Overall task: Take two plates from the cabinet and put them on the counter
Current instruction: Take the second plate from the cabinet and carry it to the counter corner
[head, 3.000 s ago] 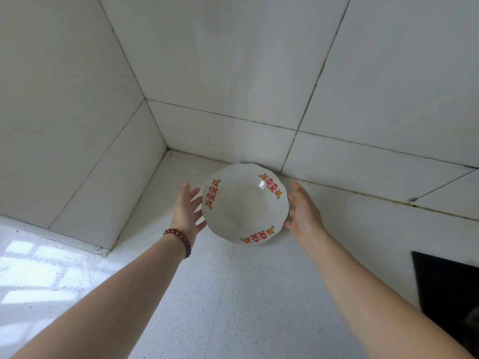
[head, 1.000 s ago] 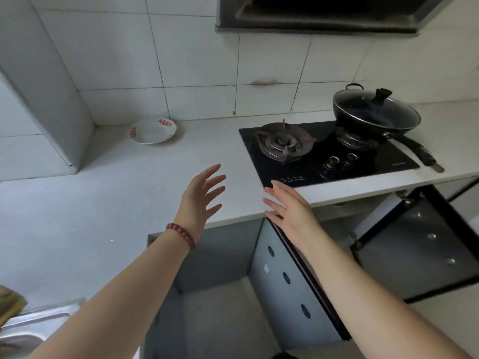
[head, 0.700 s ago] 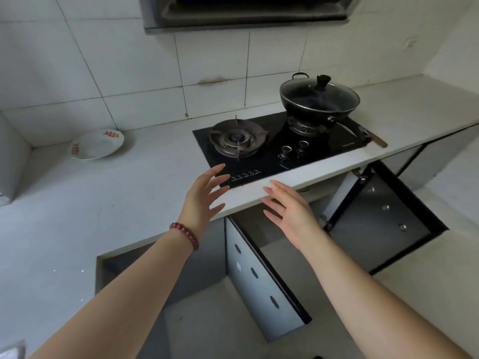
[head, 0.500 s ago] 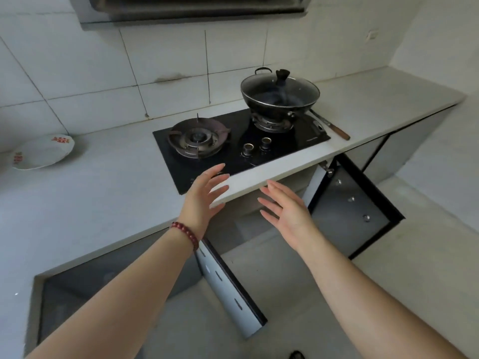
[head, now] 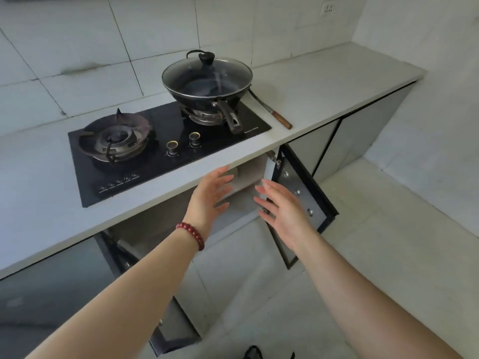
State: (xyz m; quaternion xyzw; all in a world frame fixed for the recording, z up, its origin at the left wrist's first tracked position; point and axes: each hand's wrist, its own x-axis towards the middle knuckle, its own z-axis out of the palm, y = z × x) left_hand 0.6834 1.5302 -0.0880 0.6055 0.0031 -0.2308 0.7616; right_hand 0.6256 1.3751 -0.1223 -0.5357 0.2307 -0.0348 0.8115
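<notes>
My left hand (head: pixel 211 196) and my right hand (head: pixel 281 207) are both empty with fingers spread, held side by side in front of the open cabinet (head: pixel 246 174) under the white counter (head: pixel 318 81). Both cabinet doors stand open, the right door (head: pixel 302 193) beside my right hand and the left door (head: pixel 171 322) below my left forearm. Inside the cabinet a small round pale edge shows just past my left fingertips; I cannot tell what it is. No plate is visible in this view.
A black gas hob (head: pixel 160 143) is set into the counter, with a lidded black wok (head: pixel 207 79) on its right burner and a wooden-handled utensil (head: pixel 272 112) beside it. The tiled wall rises behind, and the pale floor (head: pixel 375 255) lies to the right.
The view has swung right from the counter corner, so the plate set down there has left the frame. Both empty hands have moved along the counter edge toward the open cabinet under the hob.
</notes>
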